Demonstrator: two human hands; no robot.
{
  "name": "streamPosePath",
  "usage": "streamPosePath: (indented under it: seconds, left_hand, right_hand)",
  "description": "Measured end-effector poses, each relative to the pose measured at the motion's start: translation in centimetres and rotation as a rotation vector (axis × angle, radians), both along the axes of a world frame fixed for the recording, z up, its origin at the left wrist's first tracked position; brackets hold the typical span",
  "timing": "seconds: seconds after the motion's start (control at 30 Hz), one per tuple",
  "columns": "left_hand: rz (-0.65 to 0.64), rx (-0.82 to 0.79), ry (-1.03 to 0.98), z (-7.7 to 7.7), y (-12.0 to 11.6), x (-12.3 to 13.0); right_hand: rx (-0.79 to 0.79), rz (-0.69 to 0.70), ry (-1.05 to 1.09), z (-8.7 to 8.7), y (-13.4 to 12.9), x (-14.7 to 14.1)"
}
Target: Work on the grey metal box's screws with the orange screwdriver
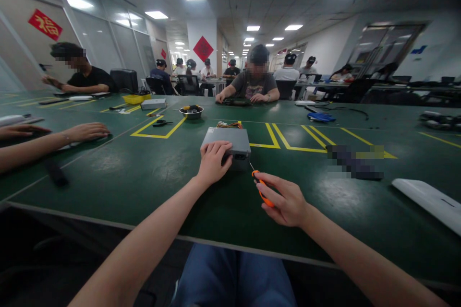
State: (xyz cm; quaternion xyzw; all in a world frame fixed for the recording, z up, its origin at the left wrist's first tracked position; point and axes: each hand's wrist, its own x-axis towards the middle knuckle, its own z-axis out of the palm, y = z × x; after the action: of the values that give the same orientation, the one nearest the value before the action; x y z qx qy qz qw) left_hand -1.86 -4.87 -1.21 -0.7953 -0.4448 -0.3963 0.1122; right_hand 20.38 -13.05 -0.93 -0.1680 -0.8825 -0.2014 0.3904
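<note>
A grey metal computer power supply unit (230, 138) rests on the green table, its power socket side turned toward me. Bundled cables (229, 125) come out at its back. My left hand (214, 163) holds the unit, palm at the near left edge and fingers over the top and front. In my right hand (284, 199) is an orange and black screwdriver (264, 193), gripped by its handle between thumb and fingers. Its thin metal shaft points up and left to the near right corner of the unit; whether the tip touches a screw cannot be made out.
A metal bowl (191, 112) with small tools stands beyond, pliers (163, 123) nearby. To the right lie a partly blurred dark object (355, 165) and a white panel (428, 201). A co-worker's hands (86, 132) rest at left; another person (255, 81) sits opposite.
</note>
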Motion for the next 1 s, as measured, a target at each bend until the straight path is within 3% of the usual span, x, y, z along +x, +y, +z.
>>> streamPosePath:
  seconds: [0.2, 0.5, 0.73, 1.0]
  left_hand:
    - [-0.009, -0.001, 0.001, 0.07, -0.02, -0.05]
    - [0.0, 0.009, 0.006, -0.06, 0.07, 0.0]
    - [0.002, 0.01, 0.014, 0.06, -0.04, -0.07]
    - [-0.003, 0.023, 0.013, 0.07, -0.04, -0.05]
  right_hand:
    - [0.042, -0.01, 0.112, 0.24, 0.09, -0.32]
    - [-0.069, 0.0, 0.006, -0.21, 0.17, -0.01]
    - [0.083, -0.043, 0.062, 0.22, 0.0, -0.41]
    - [0.059, -0.089, 0.08, 0.29, 0.07, -0.51]
